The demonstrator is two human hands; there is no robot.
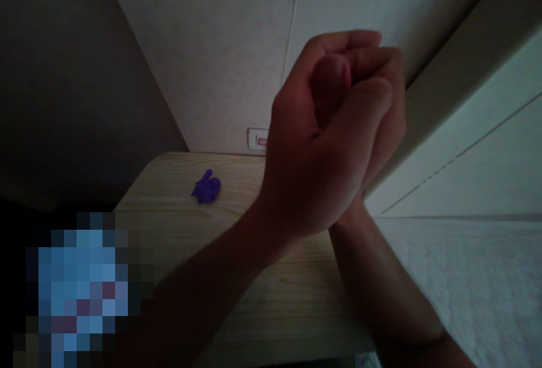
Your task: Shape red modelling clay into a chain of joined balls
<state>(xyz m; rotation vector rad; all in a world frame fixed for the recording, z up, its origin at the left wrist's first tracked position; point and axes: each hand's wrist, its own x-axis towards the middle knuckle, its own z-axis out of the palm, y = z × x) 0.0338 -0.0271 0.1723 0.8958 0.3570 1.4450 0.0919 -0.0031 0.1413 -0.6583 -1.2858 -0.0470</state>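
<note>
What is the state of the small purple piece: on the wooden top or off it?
On it: the purple piece lies near the rounded far-left corner, with bare wooden top showing all around it.

small purple object (206, 189); knobbly; lying on wooden tabletop (169, 182)

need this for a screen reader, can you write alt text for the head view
A person's left hand and right hand are clasped together above a wood-grain table. A small purple object lies on the table, left of them. Behind is a pale wall with a partly hidden plate.
</note>
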